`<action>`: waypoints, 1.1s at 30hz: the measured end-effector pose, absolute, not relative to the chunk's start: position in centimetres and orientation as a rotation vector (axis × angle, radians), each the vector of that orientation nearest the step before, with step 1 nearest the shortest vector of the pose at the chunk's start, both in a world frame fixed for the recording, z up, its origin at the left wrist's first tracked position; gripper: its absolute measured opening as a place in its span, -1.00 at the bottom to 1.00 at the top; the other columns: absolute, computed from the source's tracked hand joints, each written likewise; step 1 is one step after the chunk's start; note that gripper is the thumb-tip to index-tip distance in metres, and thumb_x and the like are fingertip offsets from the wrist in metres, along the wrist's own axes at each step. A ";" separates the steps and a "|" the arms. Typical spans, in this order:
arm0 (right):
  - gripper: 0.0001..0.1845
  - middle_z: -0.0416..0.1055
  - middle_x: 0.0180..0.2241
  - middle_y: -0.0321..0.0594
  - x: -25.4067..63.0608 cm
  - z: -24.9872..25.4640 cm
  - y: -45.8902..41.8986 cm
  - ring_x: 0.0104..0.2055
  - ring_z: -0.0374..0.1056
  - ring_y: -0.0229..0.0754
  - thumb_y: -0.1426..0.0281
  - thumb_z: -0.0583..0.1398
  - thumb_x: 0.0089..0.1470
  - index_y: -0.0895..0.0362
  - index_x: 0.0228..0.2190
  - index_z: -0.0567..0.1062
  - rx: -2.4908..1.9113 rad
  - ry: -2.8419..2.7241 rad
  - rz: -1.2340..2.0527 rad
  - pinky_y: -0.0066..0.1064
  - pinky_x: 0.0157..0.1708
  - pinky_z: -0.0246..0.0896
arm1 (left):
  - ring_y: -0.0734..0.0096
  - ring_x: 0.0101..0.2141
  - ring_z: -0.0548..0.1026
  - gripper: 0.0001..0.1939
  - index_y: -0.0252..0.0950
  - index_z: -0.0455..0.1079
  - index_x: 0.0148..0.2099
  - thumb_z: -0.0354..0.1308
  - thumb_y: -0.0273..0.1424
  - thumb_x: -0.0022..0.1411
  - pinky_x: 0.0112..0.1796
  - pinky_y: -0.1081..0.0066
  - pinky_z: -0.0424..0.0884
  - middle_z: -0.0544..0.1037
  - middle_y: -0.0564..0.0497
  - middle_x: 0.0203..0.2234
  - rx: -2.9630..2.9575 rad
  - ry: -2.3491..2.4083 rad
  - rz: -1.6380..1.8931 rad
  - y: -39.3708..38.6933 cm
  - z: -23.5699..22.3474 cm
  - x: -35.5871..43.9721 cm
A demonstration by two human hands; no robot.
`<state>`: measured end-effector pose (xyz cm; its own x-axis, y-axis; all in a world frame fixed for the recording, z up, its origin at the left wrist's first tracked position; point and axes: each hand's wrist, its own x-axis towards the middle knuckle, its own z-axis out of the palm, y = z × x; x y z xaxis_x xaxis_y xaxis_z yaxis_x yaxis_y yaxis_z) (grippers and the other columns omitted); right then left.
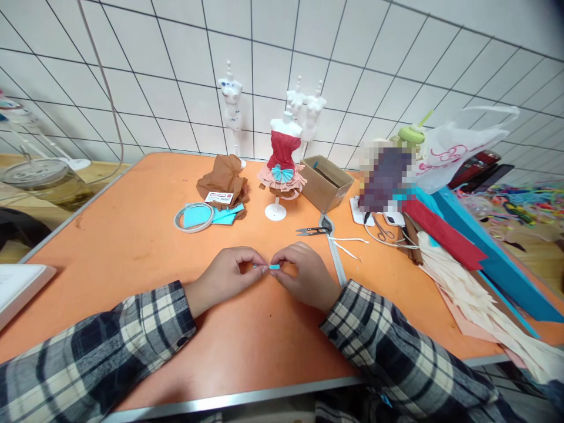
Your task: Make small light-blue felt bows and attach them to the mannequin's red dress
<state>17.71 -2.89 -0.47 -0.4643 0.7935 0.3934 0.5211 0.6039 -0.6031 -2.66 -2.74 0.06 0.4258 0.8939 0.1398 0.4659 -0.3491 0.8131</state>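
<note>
My left hand [231, 273] and my right hand [304, 271] rest on the orange table [132, 235], fingertips meeting. Between them both pinch a small turquoise piece of fabric or ribbon [274, 267]. Both hands are closed in a pinch. Plaid sleeves cover my forearms. Beyond the hands stands a small mannequin [282, 161] on a white stand, wearing a red bodice, pink ruffled skirt and turquoise bow. Black thread snips [314, 231] lie just past my right hand.
A roll of tape [192, 217] on turquoise cloth and brown fabric [222, 179] lie back left. Bare white mannequins [232, 100] stand by the tiled wall. A cardboard box [326, 182], scissors [384, 230], and red, cream and blue sheets [458, 258] crowd the right side.
</note>
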 end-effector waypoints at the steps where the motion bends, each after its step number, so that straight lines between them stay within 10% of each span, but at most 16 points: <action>1: -0.93 0.46 -0.40 -0.26 17.7 -0.4 -2.9 -0.31 0.32 -0.20 0.41 0.27 0.04 0.12 -0.38 0.47 -1.044 -2.151 0.551 -0.37 -0.26 0.16 | 0.40 -0.40 0.54 -0.80 -0.29 0.52 -0.34 0.15 -0.29 0.21 -0.32 0.45 0.41 0.62 0.02 -0.44 1.990 1.146 0.775 -2.7 0.1 -2.7; 24: -0.87 0.46 -0.51 -0.32 17.9 -1.5 -2.2 -0.46 0.35 -0.28 0.35 0.31 -0.08 0.14 -0.43 0.52 -1.332 -1.680 1.334 -0.46 -0.44 0.22 | 0.38 -0.33 0.52 -0.80 -0.23 0.57 -0.24 0.13 -0.31 0.26 -0.26 0.42 0.39 0.63 -0.02 -0.38 2.279 1.112 0.781 -2.8 0.0 -2.7; 33: -0.94 0.55 -0.43 -0.30 17.8 -1.2 -2.5 -0.35 0.41 -0.24 0.42 0.25 0.09 0.08 -0.38 0.57 -1.078 -2.072 0.711 -0.42 -0.30 0.25 | 0.33 -0.34 0.52 -0.74 -0.30 0.54 -0.30 0.15 -0.21 0.19 -0.25 0.39 0.39 0.62 -0.04 -0.37 1.771 1.139 0.718 -2.6 -0.1 -2.8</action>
<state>17.81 -2.54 -1.18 -0.4209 0.8489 0.3198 0.4734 0.5062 -0.7209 -2.76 -2.56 -0.13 0.4111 0.9116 0.0065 0.3993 -0.1865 0.8976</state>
